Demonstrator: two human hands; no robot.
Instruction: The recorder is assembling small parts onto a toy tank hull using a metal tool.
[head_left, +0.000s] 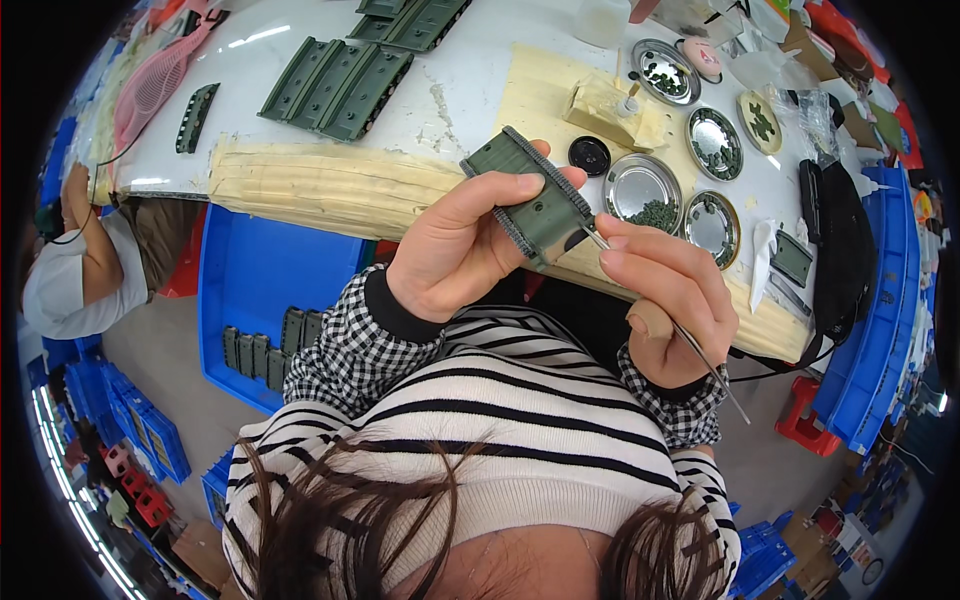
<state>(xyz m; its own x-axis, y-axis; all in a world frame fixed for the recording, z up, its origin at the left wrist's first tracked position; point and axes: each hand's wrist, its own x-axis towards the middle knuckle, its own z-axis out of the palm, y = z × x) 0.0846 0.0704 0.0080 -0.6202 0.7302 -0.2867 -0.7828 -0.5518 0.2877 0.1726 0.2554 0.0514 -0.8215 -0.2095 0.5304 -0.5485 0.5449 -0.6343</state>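
One dark-green molded part [540, 207] is pinched in the left hand [452, 238], up over the bench's [240, 95] front edge; right hand [682, 290] grips a thin metal tool [704, 360], tip at the part's side. Pink round thing [703, 60] has reddish markings, honestly too small to read.

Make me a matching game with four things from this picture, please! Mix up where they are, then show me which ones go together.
Things:
1. green part with notched edges
2. thin metal tool
3. pink mesh thing
4. big blue bin

Places and states:
A. at the left end of the table
B. has dark green pieces inside
C. held in the left hand
D. held in the right hand

Right pairs: 1-C, 2-D, 3-A, 4-B
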